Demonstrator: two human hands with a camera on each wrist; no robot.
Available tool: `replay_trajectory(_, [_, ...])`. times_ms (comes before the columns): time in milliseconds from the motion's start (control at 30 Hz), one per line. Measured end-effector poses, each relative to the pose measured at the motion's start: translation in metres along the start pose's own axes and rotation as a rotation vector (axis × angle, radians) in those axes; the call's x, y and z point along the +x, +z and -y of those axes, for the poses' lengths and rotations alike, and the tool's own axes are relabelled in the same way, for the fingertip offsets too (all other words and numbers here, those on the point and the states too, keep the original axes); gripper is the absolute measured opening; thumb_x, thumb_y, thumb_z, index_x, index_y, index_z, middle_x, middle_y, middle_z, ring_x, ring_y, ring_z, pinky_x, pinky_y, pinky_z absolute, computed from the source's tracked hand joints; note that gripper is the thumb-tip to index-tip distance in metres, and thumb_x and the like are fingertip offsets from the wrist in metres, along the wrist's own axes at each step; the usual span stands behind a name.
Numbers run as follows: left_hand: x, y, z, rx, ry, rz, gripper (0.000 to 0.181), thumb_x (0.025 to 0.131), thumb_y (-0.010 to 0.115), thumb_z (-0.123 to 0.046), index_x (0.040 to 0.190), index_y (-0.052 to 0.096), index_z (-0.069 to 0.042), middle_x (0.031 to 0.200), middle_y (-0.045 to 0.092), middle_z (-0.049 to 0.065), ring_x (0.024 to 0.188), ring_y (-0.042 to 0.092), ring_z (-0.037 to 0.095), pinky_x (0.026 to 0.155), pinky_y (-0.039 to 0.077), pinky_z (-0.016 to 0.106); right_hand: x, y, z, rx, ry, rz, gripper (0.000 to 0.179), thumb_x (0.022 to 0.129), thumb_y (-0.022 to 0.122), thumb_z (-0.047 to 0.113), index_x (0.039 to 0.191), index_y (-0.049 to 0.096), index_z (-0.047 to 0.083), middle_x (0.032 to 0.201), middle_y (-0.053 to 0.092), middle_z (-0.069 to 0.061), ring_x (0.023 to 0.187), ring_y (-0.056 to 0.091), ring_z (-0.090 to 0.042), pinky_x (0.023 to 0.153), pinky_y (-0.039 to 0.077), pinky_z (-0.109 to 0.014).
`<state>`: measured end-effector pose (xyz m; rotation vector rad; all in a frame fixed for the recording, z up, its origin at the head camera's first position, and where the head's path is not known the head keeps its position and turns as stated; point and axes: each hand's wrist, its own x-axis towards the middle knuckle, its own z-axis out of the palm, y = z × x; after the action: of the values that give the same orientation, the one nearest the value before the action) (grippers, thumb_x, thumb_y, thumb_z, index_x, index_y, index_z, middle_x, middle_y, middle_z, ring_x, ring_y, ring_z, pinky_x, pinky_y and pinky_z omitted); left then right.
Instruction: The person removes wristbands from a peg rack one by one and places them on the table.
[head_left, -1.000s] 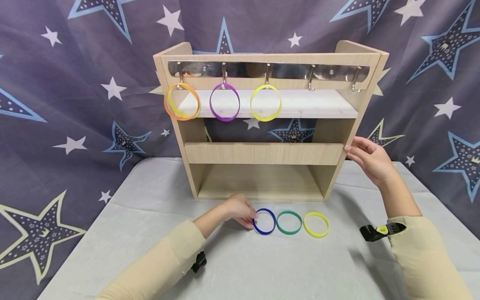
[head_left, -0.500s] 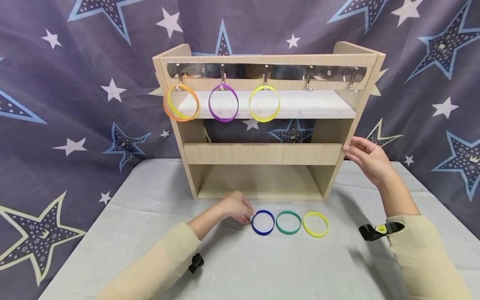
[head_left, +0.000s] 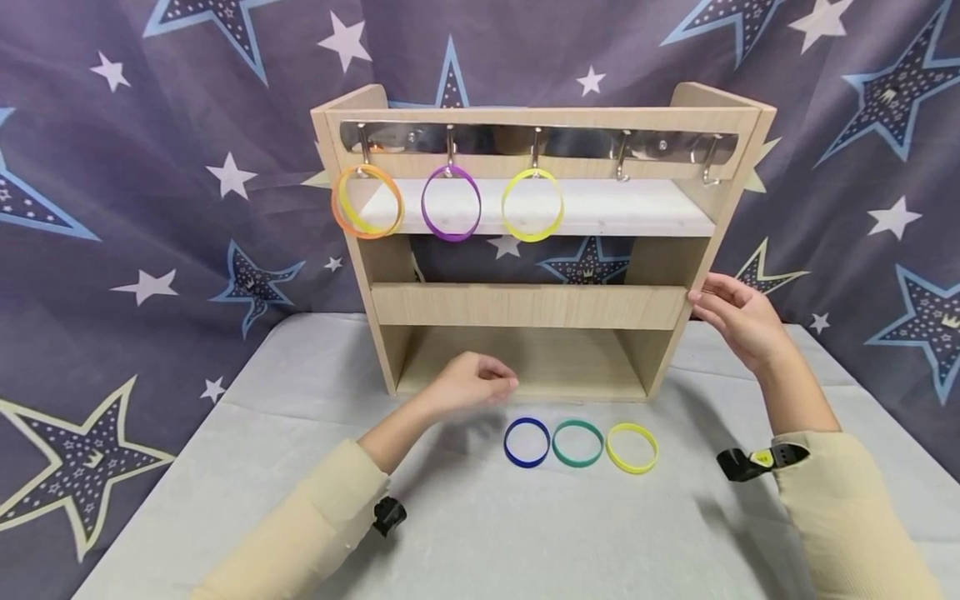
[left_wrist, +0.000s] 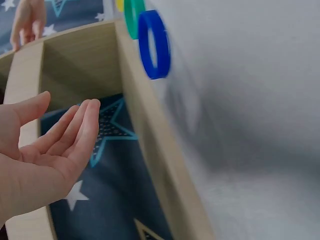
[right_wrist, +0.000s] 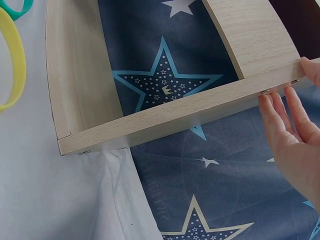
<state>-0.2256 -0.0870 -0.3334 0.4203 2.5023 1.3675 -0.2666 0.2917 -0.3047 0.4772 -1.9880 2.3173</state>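
Rings lie flat on the worktop (head_left: 525, 533), facing up, three in a row whose long axis parallels the bottom front edge of the wooden shelf (head_left: 525, 305): a blue ring (head_left: 527, 464) before that edge's middle, a green ring (head_left: 578, 463) just beside it, a yellow ring (head_left: 632, 471) before the right corner. The shelf stands upright toward the worktop's far edge, its front facing me. My left hand (head_left: 471, 382) hovers near the blue ring, thumb apart from loosely straight fingers, holding nothing. My right hand (head_left: 742, 325) holds the shelf's right side panel, thumb at the front edge, fingertips against the outer face. Four more rings hang from three of five hooks (head_left: 622, 158): orange and yellow share the leftmost, then one purple, one yellow.
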Motion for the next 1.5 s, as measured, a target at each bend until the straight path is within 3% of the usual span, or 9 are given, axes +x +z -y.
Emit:
replay_trajectory(200, [-0.002, -0.010, -0.019, 0.003, 0.070, -0.084, 0.028, 0.093, 0.063, -0.022, 0.113, 0.068, -0.003, 0.103, 0.072, 0.013, 0.087, 0.070, 0.020, 0.075, 0.060, 0.024, 0.000, 0.001, 0.001, 0.008, 0.009, 0.001, 0.025, 0.092, 0.059, -0.001, 0.108, 0.065, 0.018, 0.101, 0.069, 0.009, 0.093, 0.066, -0.001, 0.085, 0.054, -0.009])
replay_trajectory(433, [-0.002, -0.021, -0.042, -0.054, 0.153, -0.208, 0.027, 0.094, 0.062, -0.021, 0.115, 0.067, -0.006, 0.107, 0.072, 0.013, 0.094, 0.068, 0.022, 0.081, 0.060, 0.027, -0.001, 0.001, 0.001, 0.013, 0.008, -0.001, 0.025, 0.092, 0.059, -0.001, 0.108, 0.066, 0.017, 0.101, 0.069, 0.009, 0.092, 0.066, -0.002, 0.085, 0.054, -0.009])
replay_trajectory(667, [-0.001, -0.024, -0.059, -0.198, 0.332, -0.328, 0.026, 0.094, 0.062, -0.015, 0.116, 0.065, -0.003, 0.114, 0.070, 0.015, 0.105, 0.068, 0.022, 0.094, 0.057, 0.028, 0.001, 0.000, 0.001, 0.033, -0.013, 0.011, 0.025, 0.093, 0.057, -0.002, 0.107, 0.066, 0.016, 0.100, 0.069, 0.008, 0.092, 0.066, -0.002, 0.084, 0.055, -0.009])
replay_trajectory(833, [0.000, -0.026, -0.070, -0.293, 0.425, -0.395, 0.025, 0.094, 0.061, -0.012, 0.117, 0.064, -0.001, 0.115, 0.070, 0.016, 0.107, 0.068, 0.022, 0.095, 0.057, 0.026, 0.001, 0.000, 0.000, 0.064, -0.024, 0.019, 0.026, 0.093, 0.056, -0.004, 0.107, 0.067, 0.015, 0.099, 0.070, 0.007, 0.091, 0.066, -0.003, 0.084, 0.055, -0.010])
replay_trajectory(1200, [0.006, -0.025, -0.093, -0.502, 0.500, -0.524, 0.028, 0.093, 0.061, -0.004, 0.120, 0.061, 0.003, 0.118, 0.068, 0.020, 0.106, 0.068, 0.026, 0.091, 0.059, 0.024, 0.002, -0.001, 0.001, 0.062, -0.022, 0.020, 0.026, 0.093, 0.056, -0.004, 0.107, 0.067, 0.015, 0.099, 0.069, 0.007, 0.091, 0.066, -0.003, 0.085, 0.055, -0.010])
replay_trajectory(1500, [0.011, -0.022, -0.104, -0.703, 0.446, -0.551, 0.030, 0.094, 0.057, 0.000, 0.123, 0.057, 0.006, 0.120, 0.065, 0.024, 0.104, 0.068, 0.027, 0.090, 0.060, 0.026, 0.001, -0.001, 0.000, 0.071, -0.012, 0.016, 0.026, 0.093, 0.055, -0.004, 0.107, 0.067, 0.015, 0.099, 0.069, 0.007, 0.091, 0.066, -0.003, 0.085, 0.055, -0.010])
